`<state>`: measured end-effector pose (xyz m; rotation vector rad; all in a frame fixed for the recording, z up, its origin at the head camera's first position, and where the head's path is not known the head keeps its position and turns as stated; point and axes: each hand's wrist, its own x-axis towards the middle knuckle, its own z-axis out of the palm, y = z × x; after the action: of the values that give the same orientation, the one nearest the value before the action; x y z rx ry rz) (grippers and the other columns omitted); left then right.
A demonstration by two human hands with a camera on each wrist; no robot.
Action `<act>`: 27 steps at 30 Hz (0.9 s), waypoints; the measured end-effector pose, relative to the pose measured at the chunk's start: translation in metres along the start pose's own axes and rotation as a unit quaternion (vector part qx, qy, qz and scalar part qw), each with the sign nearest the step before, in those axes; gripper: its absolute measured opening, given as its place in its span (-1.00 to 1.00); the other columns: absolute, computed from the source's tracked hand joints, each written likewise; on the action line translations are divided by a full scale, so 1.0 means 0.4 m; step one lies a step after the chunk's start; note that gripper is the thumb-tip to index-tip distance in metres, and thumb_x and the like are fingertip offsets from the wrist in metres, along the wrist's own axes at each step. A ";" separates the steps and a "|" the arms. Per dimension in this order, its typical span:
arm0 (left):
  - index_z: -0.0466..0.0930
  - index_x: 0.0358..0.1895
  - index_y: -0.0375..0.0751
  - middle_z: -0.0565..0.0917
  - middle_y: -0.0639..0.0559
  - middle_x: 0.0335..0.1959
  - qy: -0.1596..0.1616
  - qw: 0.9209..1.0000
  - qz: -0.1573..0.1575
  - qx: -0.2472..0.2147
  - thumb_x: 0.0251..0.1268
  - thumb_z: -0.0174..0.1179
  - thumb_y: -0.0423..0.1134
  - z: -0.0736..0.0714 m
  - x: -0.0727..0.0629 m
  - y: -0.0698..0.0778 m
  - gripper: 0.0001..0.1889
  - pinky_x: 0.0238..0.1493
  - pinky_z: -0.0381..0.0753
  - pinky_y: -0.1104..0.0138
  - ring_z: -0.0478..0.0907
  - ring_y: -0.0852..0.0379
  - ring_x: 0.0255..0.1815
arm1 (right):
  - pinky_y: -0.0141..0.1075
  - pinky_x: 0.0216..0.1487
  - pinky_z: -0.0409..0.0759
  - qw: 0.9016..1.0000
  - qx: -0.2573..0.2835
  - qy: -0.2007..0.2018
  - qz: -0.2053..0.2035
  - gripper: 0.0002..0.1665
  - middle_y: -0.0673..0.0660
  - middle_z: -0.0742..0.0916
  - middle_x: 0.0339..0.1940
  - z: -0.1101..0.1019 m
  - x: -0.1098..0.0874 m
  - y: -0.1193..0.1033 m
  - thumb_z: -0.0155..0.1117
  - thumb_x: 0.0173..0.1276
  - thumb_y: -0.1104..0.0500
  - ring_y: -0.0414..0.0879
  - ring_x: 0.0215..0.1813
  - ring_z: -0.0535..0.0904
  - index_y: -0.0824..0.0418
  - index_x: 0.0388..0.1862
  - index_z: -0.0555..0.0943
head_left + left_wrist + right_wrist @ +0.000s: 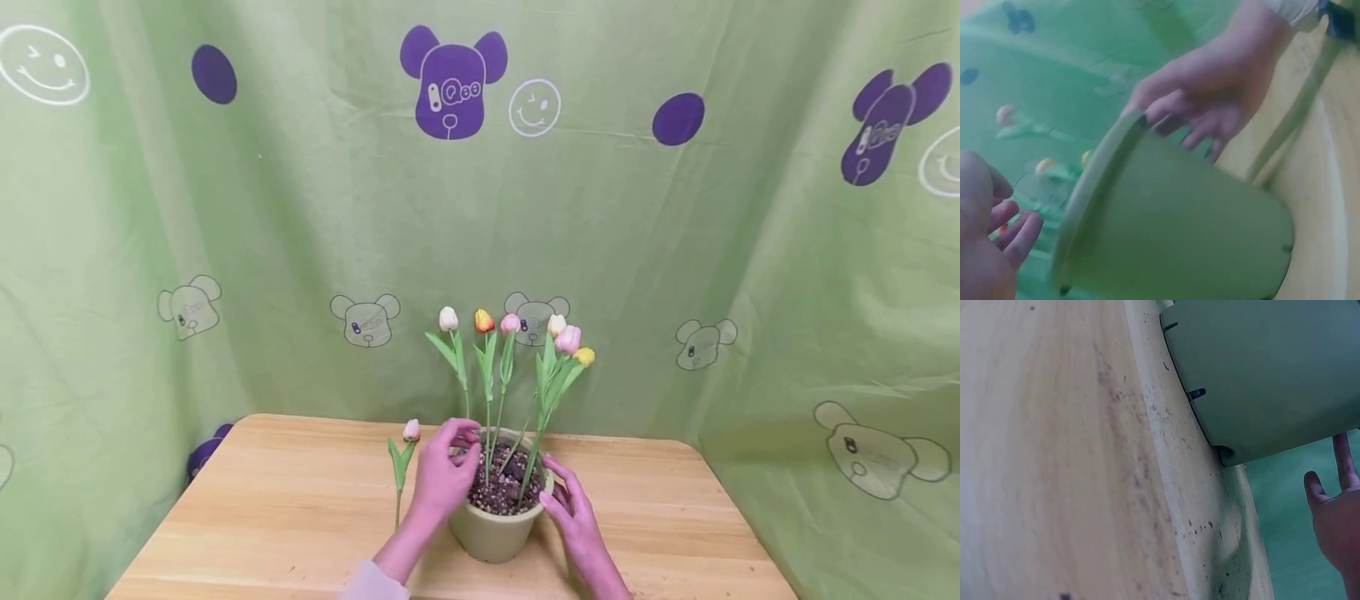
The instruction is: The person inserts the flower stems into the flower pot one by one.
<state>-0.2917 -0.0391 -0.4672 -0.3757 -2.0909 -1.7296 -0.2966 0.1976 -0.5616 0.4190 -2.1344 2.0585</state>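
A pale green flower pot, filled with dark speckled soil, holds several artificial tulips. Over the pot's left rim is my left hand, its bent fingers apart beside the white tulip, whose lower stem passes behind them. No stem shows between those fingers in the left wrist view, where the left hand is beside the pot. My right hand touches the pot's right rim with thumb and fingers. In the right wrist view, one finger of that hand meets the pot's side.
A loose pink tulip lies on the wooden table, left of the pot. Dark soil crumbs are scattered near the pot's base. A green printed curtain hangs close behind the table and on both sides.
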 end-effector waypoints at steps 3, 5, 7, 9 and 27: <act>0.65 0.05 -0.17 0.71 -0.09 -0.12 0.044 0.999 -0.007 0.004 0.32 0.25 -0.50 -0.048 0.001 -0.014 -0.72 -0.06 0.77 0.43 0.70 -0.05 -0.04 | -0.49 0.33 0.47 1.000 0.001 -0.001 0.003 -0.35 0.20 0.23 0.68 -0.001 -0.001 -0.001 0.12 0.57 0.29 -0.34 0.40 0.49 0.16 0.59 0.27; 0.66 0.04 -0.15 0.72 -0.07 -0.13 0.069 0.997 -0.018 0.009 0.31 0.25 -0.50 -0.083 -0.001 -0.031 -0.71 -0.08 0.77 0.42 0.70 -0.04 -0.05 | -0.49 0.33 0.48 1.000 0.005 0.000 0.005 -0.34 0.20 0.23 0.68 -0.001 -0.001 -0.002 0.12 0.56 0.29 -0.32 0.40 0.49 0.16 0.59 0.28; 0.66 0.04 -0.12 0.73 -0.04 -0.13 0.086 0.996 -0.034 0.019 0.31 0.26 -0.49 -0.119 -0.005 -0.051 -0.70 -0.08 0.75 0.43 0.69 0.00 -0.07 | -0.49 0.33 0.48 1.000 0.007 -0.001 0.001 -0.34 0.22 0.22 0.68 -0.001 0.000 -0.001 0.12 0.57 0.30 -0.32 0.40 0.49 0.18 0.59 0.27; 0.66 0.06 -0.14 0.74 -0.05 -0.12 0.094 0.994 -0.056 0.032 0.30 0.27 -0.49 -0.155 -0.013 -0.075 -0.69 -0.11 0.74 0.44 0.68 0.05 -0.10 | -0.50 0.33 0.48 1.000 0.012 -0.002 -0.003 -0.34 0.25 0.22 0.68 -0.001 0.001 0.001 0.12 0.56 0.31 -0.33 0.40 0.50 0.21 0.59 0.27; 0.50 0.19 -0.46 0.67 -0.25 -0.08 -0.020 0.967 -0.245 0.065 0.26 0.30 -0.45 -0.292 -0.118 -0.249 -0.57 -0.24 0.82 0.19 0.68 -0.02 -0.23 | -0.51 0.32 0.47 1.000 0.003 -0.005 -0.008 -0.34 0.27 0.22 0.68 -0.002 0.003 0.003 0.12 0.57 0.30 -0.44 0.36 0.49 0.22 0.59 0.26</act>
<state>-0.2789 -0.1709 -0.5578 0.1669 -2.4583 -1.8324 -0.2983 0.1981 -0.5623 0.4459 -2.1249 2.0581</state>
